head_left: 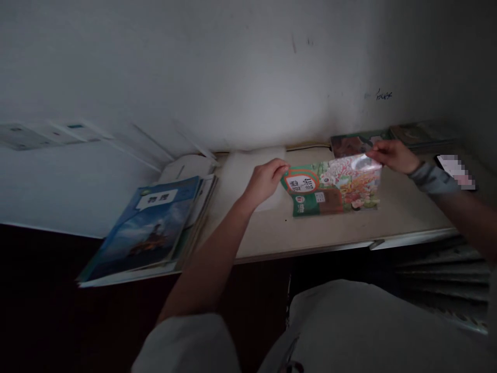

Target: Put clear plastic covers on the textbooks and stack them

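A colourful textbook (334,189) with a green, flowered cover is held over the light desk top (330,228), tilted slightly. My left hand (266,181) pinches its left edge. My right hand (392,154) grips its upper right corner, with a grey band on the wrist. A white sheet or pad (248,168) lies flat under and behind my left hand.
A stack of books topped by a blue one (145,228) overhangs the desk's left end. More books (353,142) lie along the wall at the back right, with a phone (454,171) beside them. A white wall rises behind the desk. My knees are below the front edge.
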`<action>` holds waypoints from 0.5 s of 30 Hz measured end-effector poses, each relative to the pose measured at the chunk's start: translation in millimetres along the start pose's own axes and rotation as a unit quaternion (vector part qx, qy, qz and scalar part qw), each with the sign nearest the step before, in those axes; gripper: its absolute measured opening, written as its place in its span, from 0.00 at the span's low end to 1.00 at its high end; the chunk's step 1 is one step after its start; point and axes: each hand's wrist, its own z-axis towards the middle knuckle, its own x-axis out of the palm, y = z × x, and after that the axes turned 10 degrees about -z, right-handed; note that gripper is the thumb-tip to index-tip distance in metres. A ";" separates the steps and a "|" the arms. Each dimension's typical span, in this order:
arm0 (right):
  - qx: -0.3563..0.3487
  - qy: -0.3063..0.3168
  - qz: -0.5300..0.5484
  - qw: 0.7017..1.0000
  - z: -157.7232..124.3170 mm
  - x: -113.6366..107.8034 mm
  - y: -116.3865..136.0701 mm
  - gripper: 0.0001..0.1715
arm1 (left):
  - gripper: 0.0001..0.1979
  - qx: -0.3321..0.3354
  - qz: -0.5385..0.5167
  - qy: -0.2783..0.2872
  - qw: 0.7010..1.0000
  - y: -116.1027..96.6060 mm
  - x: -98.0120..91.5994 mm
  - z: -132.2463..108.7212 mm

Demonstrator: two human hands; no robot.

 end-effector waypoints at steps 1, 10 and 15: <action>0.031 0.033 0.014 0.999 20.2 7.3 -15.3 0.28 | 0.13 -0.025 -0.001 0.022 0.999 12.1 12.2 20.0; 0.125 0.153 -0.078 0.977 70.5 66.4 -96.1 0.24 | 0.13 -0.066 0.039 0.178 0.981 66.4 85.0 92.6; 0.112 0.142 -0.092 0.979 73.6 70.7 -102.3 0.17 | 0.13 -0.008 0.032 0.227 0.973 50.6 100.6 98.9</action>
